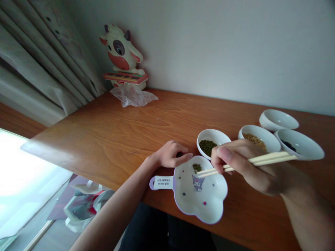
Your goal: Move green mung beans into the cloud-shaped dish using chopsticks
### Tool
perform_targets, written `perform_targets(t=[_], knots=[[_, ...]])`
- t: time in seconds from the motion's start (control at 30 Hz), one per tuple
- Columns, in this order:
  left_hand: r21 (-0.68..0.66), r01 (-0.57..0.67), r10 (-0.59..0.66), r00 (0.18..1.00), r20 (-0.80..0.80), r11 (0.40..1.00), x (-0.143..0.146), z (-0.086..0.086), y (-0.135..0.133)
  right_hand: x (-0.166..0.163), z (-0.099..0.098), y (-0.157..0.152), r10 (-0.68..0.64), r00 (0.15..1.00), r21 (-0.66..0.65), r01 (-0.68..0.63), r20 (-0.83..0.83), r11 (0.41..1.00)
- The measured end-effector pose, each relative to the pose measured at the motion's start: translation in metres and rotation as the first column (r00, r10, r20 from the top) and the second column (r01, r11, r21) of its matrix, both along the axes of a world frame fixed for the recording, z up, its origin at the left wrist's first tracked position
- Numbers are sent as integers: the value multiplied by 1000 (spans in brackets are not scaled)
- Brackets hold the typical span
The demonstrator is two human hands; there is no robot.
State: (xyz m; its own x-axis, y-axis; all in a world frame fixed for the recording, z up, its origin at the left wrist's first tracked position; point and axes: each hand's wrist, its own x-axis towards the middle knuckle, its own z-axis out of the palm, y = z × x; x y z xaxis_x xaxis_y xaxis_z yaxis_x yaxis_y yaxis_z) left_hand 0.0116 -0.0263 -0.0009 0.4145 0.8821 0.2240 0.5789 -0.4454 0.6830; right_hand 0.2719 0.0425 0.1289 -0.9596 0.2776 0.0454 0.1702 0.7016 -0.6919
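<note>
The right hand pinches chopsticks over tiny, slippery-looking green beans (best nipped singly at the tips), while the left hand, loosely curled, steadies the flower-shaped dish.

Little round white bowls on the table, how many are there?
4. One small round white bowl holds green beans beside the flower-shaped dish; one holds tan grains; one holds dark bits; the farthest looks empty.

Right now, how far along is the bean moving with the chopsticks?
Done: a small pile of green beans lies in the flower-shaped dish. In hand: right hand holds chopsticks, tips over that pile; left hand rests at the dish's rim. Left: the round bowl holds many more green beans.
</note>
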Motion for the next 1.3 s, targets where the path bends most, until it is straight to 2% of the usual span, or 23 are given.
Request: perform_targets(t=[0.1,0.27,0.87,1.3], knots=[[9,6,-6,1000,-6,1000,-1,-2,1,-3,-5,2,5,999,19,-6,39,1000],[23,-7,7,1000,-24,1000,-1,-4,1,-2,-11,4,3,997,-72,3,83,997],[33,-5,6,999,-37,999,-2,-5,1,-5,-16,4,18,999,-120,-13,42,993],[10,-3,4,1000,-27,1000,-2,-5,1,-7,-15,4,8,1000,-104,-5,24,995]])
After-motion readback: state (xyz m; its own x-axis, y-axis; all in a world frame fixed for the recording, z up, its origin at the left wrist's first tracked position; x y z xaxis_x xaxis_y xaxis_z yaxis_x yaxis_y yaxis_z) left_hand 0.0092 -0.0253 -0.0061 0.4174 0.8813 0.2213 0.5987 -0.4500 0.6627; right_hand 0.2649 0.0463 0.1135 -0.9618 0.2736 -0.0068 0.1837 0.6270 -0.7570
